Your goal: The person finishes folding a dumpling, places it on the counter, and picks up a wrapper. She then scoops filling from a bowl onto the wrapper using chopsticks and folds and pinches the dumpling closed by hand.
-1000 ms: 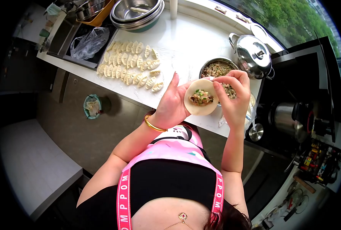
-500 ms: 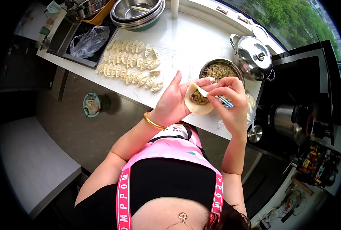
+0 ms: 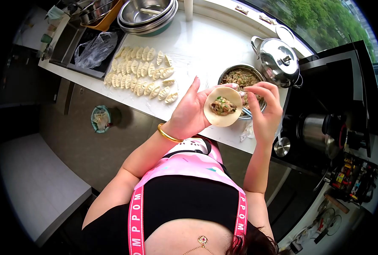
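A round dumpling wrapper (image 3: 216,121) lies flat across the fingers of my left hand (image 3: 189,107), palm up with the thumb held away. A mound of minced filling with green bits (image 3: 223,106) sits in the wrapper's middle. Just to the right, my right hand (image 3: 269,109) hovers with bent fingers apart and nothing between them. Beyond both hands is a metal bowl (image 3: 220,75) of the same filling, partly hidden by my right hand. Light blue sticks (image 3: 246,111) rest at the bowl's near edge. Rows of pleated dumplings (image 3: 143,70) lie on the white counter (image 3: 197,46).
A lidded steel pot (image 3: 278,59) stands behind the bowl by the window. Stacked metal basins (image 3: 131,29) are at the back left, near a clear plastic bag (image 3: 94,51). At right is a stove with another pot (image 3: 314,131). A small bin (image 3: 100,119) stands on the floor.
The wrapper's right edge was lifted by my right fingers; now it lies flat with its filling in full view. My right hand has moved off to the right.
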`<state>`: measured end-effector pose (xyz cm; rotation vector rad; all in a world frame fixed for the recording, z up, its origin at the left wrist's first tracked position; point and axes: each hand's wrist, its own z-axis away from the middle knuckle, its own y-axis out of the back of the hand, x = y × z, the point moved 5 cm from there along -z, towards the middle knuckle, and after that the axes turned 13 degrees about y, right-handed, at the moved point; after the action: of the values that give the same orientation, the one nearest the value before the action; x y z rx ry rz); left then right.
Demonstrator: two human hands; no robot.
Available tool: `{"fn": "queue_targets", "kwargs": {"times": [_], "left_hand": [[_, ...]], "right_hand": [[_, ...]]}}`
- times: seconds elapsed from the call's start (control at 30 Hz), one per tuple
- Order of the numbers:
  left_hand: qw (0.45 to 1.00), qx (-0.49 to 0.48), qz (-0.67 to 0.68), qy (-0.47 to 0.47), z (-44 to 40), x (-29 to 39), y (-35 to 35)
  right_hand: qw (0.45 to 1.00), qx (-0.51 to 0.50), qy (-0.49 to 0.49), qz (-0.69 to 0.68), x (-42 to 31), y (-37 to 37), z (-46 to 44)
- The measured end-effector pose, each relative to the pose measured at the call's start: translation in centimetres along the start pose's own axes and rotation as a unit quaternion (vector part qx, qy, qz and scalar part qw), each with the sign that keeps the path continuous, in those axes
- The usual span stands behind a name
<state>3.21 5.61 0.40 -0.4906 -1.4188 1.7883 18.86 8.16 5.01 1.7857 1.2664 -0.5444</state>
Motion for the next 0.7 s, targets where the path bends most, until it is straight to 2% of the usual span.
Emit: {"fn": "queue_targets", "kwargs": {"times": [0.13, 0.2, 0.23, 0.33, 0.43, 0.5, 0.63, 0.7], "left_hand": [[1.000, -0.030, 0.001, -0.007, -0.1, 0.4, -0.1], [0.999, -0.037, 0.002, -0.012, 0.1, 0.6, -0.2], [0.999, -0.037, 0.002, -0.012, 0.2, 0.7, -0.2], [0.999, -0.030, -0.002, -0.018, 0.3, 0.8, -0.1], [0.999, -0.043, 0.017, -0.018, 0.2, 0.6, 0.0], [0.999, -0.004, -0.014, -0.029, 0.0, 0.1, 0.5], [0.999, 0.014, -0.034, -0.036, -0.1, -0.2, 0.5], [0.998, -0.012, -0.040, -0.037, 0.1, -0.1, 0.3]], "right_hand": [[0.998, 0.045, 0.039, -0.028, -1.1, 0.9, 2.0], [0.995, 0.003, 0.088, 0.054, -1.9, 0.7, 3.0], [0.997, 0.014, 0.059, 0.045, -1.1, 0.6, 4.0], [0.998, -0.027, 0.048, 0.019, -0.8, -0.2, 4.3], [0.998, -0.026, 0.049, 0.012, -0.8, -1.0, 4.1], [0.999, -0.026, 0.043, 0.008, -0.9, -1.4, 3.9], [0.996, -0.053, 0.052, 0.045, -1.3, -2.0, 3.0], [0.994, -0.064, 0.065, 0.061, -1.5, -2.2, 3.0]]}}
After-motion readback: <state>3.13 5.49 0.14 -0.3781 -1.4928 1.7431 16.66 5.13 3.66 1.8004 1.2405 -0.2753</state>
